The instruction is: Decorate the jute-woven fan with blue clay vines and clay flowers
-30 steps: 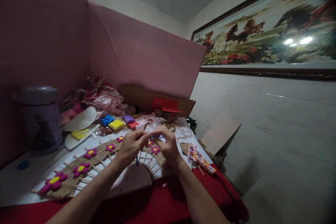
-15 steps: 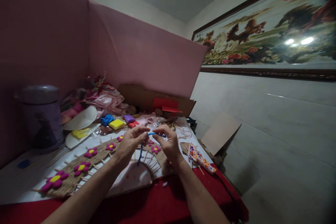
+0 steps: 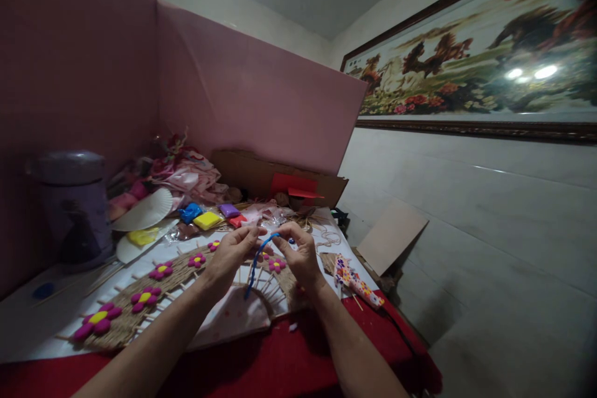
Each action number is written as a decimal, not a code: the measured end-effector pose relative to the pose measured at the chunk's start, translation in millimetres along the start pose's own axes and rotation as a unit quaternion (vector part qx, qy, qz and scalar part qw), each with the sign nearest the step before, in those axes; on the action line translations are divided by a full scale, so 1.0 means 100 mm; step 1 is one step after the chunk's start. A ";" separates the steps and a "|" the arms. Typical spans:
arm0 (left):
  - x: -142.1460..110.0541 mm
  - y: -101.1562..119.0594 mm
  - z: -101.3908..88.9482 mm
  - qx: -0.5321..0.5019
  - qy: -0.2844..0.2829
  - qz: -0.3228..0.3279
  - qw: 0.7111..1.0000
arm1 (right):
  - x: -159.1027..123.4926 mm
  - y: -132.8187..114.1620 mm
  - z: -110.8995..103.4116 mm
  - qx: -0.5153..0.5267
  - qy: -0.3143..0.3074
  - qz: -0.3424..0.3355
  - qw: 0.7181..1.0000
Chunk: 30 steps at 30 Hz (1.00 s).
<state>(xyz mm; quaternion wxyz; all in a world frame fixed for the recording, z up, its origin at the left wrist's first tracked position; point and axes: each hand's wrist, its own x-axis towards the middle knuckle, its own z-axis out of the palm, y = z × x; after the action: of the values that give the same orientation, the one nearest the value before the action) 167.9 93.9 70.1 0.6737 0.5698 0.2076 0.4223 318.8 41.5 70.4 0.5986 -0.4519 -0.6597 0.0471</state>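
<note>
Now | blue strand (image 3: 254,266) arcs down between the hands, no longer stretched across them | right hand (image 3: 298,256) pinching its top | left hand (image 3: 228,258) beside it, contact unclear | right apparently bears it

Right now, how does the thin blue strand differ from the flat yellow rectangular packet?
The thin blue strand is long and curved; the flat yellow rectangular packet is broad and straight-edged. The right hand pinches the strand's upper end; no hand touches the packet. Both are vividly coloured.
</note>
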 end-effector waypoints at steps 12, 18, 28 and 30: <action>0.05 -0.06 -0.06 -0.026 -0.009 0.036 0.999 | 0.00 0.04 0.02 0.038 -0.020 0.021 0.999; 0.00 -0.02 -0.02 0.035 -0.044 0.021 0.998 | 0.01 0.04 0.02 0.044 -0.006 -0.006 0.999; 0.05 -0.05 -0.07 0.050 -0.020 0.035 0.998 | 0.01 0.04 0.02 0.120 -0.029 0.076 0.989; 0.05 -0.03 -0.06 0.063 -0.011 0.036 0.997 | 0.01 0.03 0.02 0.126 -0.028 0.080 0.988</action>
<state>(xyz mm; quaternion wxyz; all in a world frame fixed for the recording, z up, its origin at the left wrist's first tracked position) 166.9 101.3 66.4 0.6235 0.6224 0.2057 0.4260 318.6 45.0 68.6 0.6264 -0.4229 -0.6267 0.1899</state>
